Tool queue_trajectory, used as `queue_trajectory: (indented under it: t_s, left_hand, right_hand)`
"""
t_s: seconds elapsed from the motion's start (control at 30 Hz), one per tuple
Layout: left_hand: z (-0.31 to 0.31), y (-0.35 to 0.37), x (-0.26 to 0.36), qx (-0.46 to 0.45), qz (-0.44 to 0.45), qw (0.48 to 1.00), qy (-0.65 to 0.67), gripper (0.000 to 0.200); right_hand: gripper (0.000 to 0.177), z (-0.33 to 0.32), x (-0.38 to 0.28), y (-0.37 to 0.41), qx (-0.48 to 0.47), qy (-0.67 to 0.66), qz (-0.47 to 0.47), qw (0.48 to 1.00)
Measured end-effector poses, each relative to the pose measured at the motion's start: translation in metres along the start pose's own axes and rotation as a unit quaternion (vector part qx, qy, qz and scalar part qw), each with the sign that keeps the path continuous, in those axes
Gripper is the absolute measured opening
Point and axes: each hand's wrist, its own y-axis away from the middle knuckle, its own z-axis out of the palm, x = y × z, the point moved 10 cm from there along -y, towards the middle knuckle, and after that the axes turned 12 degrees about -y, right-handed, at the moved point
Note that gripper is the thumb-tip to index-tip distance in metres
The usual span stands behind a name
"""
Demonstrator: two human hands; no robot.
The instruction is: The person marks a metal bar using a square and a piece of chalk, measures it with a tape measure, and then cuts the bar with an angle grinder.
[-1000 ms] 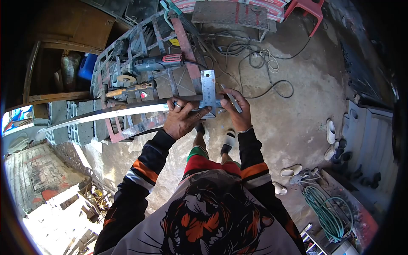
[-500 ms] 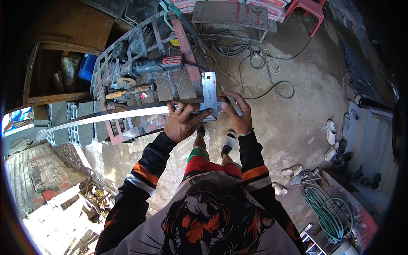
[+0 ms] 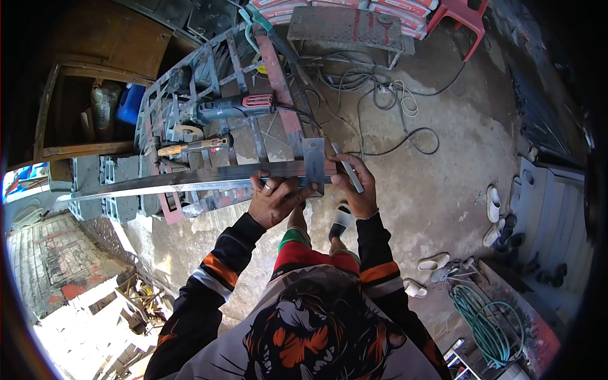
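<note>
A long metal bar (image 3: 158,182) runs from the far left to the middle of the head view. My left hand (image 3: 275,201) is closed around it near its right end, a ring on one finger. Across that end lies a metal square (image 3: 313,166) with its blade pointing away from me; my left thumb presses at its lower edge. My right hand (image 3: 356,193), just right of the bar's end, pinches a thin, light-grey flat stick (image 3: 352,177) that slants beside the square. What kind of stick it is I cannot make out.
A metal rack (image 3: 273,82) below the bar carries an angle grinder (image 3: 234,107) and a hammer (image 3: 193,147). Cables (image 3: 380,95) lie coiled on the concrete floor. Beyond are a low bench (image 3: 345,28) and a red plastic chair (image 3: 465,19). A green hose (image 3: 484,323) lies at lower right.
The bar and square have tilted so their surfaces reflect less light, and the square sits lower in view. Both hands keep their holds, shifted slightly towards me.
</note>
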Motion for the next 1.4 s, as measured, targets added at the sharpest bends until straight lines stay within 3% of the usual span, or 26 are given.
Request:
queue_trajectory:
  t_s: [1.4]
  left_hand:
    - [0.006,0.006,0.001,-0.003,0.003,1.000,0.016,0.052]
  right_hand:
    - [0.050,0.003,-0.001,0.000,-0.008,-0.023,0.014,1.000]
